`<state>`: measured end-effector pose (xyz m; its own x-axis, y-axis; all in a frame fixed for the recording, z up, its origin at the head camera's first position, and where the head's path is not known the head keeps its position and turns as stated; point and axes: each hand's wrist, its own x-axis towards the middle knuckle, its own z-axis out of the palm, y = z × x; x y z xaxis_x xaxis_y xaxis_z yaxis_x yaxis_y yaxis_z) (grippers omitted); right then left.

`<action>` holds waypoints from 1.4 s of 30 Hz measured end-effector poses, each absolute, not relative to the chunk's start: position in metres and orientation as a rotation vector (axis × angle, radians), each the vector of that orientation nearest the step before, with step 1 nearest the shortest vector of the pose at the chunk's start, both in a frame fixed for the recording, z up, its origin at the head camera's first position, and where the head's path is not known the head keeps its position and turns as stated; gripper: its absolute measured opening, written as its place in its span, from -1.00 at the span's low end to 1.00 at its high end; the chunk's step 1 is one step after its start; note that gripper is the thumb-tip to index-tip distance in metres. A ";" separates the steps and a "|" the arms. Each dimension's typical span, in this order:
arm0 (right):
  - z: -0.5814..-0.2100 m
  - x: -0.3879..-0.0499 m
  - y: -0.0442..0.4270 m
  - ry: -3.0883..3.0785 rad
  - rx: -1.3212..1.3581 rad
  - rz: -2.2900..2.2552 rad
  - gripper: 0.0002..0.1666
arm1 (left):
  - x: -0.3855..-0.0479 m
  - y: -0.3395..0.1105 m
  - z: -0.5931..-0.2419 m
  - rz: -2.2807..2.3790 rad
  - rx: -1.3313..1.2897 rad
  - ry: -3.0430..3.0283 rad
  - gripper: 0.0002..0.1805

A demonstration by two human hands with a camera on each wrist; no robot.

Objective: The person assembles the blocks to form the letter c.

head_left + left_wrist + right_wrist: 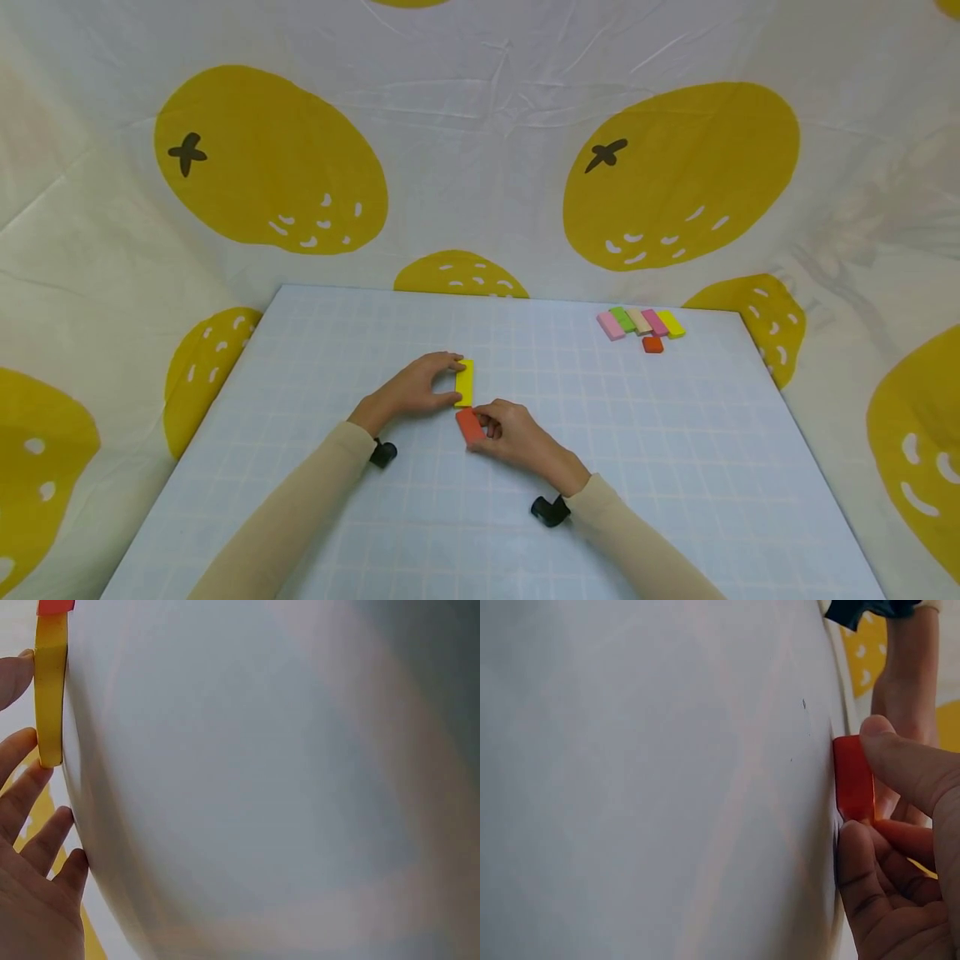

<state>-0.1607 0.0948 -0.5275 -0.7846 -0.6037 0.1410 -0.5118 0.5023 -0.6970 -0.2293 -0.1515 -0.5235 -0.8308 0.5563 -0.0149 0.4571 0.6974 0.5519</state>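
A flat yellow block (465, 383) lies on the table with its long side pointing away from me. My left hand (420, 385) holds it, thumb near the near end and fingertips at the far end; the left wrist view shows the yellow block (51, 690) between them. Just nearer, slightly tilted, is an orange-red block (470, 427), pinched at its ends by my right hand (517, 433). In the right wrist view the orange-red block (854, 778) sits between thumb and fingers. Its far end meets or nearly meets the yellow block.
At the back right of the white gridded table (675, 433) lie a pink block (611, 326), a green block (622, 319), a beige block (640, 322), a magenta block (656, 322), another yellow block (671, 324) and a small orange-red block (652, 345). A fruit-print cloth (480, 167) surrounds the table.
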 end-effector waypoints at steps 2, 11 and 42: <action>-0.527 -0.161 0.095 2.600 -0.956 -1.150 -0.39 | -0.230 -0.152 -0.525 0.813 0.818 2.726 -0.40; -0.518 -0.174 0.117 2.554 -0.742 -1.172 -0.24 | -0.229 -0.151 -0.525 0.820 0.766 2.712 -0.39; -0.503 -0.299 0.276 2.872 -0.123 -0.962 -0.04 | -0.230 -0.151 -0.530 0.849 0.721 2.705 -0.40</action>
<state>-0.2987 0.2761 -0.5033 -0.9906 -0.1116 -0.0790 -0.0416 0.7960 -0.6038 -0.2305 -0.1513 -0.5301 -0.8567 0.5126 -0.0568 0.3883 0.7136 0.5831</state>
